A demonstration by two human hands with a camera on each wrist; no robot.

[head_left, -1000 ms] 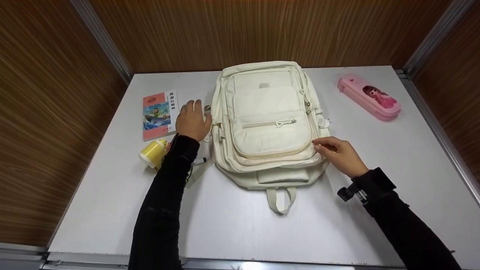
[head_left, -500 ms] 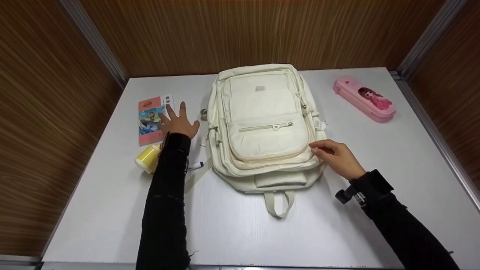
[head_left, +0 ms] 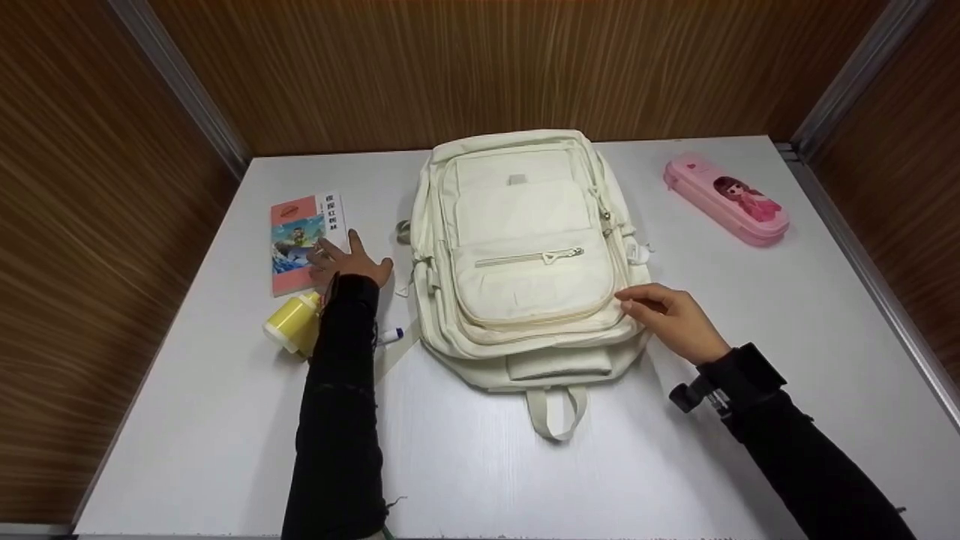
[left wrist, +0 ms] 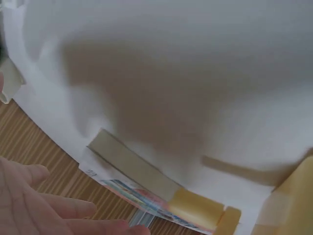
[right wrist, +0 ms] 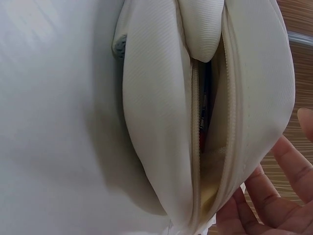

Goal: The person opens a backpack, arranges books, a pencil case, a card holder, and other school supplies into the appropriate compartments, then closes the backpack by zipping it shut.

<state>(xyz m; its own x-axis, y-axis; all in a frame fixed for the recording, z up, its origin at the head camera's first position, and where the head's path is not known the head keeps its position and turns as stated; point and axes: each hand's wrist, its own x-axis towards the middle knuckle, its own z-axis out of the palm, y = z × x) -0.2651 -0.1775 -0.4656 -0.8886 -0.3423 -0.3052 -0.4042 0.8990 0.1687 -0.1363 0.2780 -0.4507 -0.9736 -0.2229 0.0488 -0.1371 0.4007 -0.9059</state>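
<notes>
Cream-white fabric backpack (head_left: pixel 525 214) lies front panel up on the white counter (head_left: pixel 465 465), its fabric carry loop (head_left: pixel 537 416) at the end nearer me. At the backpack's right side, my right hand (head_left: pixel 679 319) has loosely bent fingers with their tips at the lower edge; I cannot tell whether they pinch the fabric. Along that edge, a zipped compartment (right wrist: pixel 214 161) gapes, showing something dark (right wrist: pixel 205 98) inside.

Left of the backpack, I have my left hand (head_left: pixel 349 262) spread with nothing in its grasp, over the corner of a pink, blue and white paperback book (head_left: pixel 300 229); whether it touches the cover I cannot tell. Also left of the backpack are a yellow-and-white plastic bottle (head_left: pixel 296 319) and a white marker with a blue cap (head_left: pixel 390 336), both partly hidden by my black sleeve (head_left: pixel 337 427). Well to the backpack's right lies a pink oblong pencil case (head_left: pixel 724 199) with a doll picture.
</notes>
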